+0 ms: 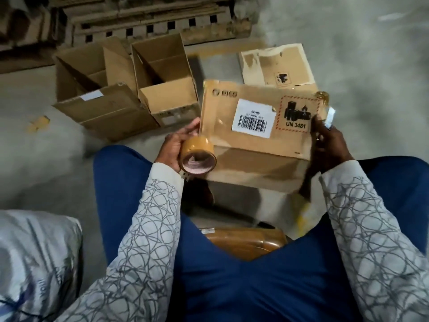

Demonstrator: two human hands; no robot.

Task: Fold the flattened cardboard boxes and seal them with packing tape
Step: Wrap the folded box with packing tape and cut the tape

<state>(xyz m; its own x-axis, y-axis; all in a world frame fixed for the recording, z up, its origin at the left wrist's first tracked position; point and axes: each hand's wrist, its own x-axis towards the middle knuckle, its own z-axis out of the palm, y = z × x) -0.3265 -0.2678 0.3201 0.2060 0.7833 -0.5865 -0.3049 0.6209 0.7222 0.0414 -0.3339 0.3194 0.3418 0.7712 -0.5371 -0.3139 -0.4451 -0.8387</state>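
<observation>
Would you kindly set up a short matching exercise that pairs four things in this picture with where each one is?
Things:
1. brown packing tape roll
2. cardboard box with the UN 3481 label
3. two open cardboard boxes
4. torn flat cardboard sheet

Places:
A. on the floor behind the labelled box
B. gripped in the left hand
C. on the floor to the left, flaps up
D. held at its edge by the right hand

Pairs: 1-B, 2-D, 3-C, 4-A
</observation>
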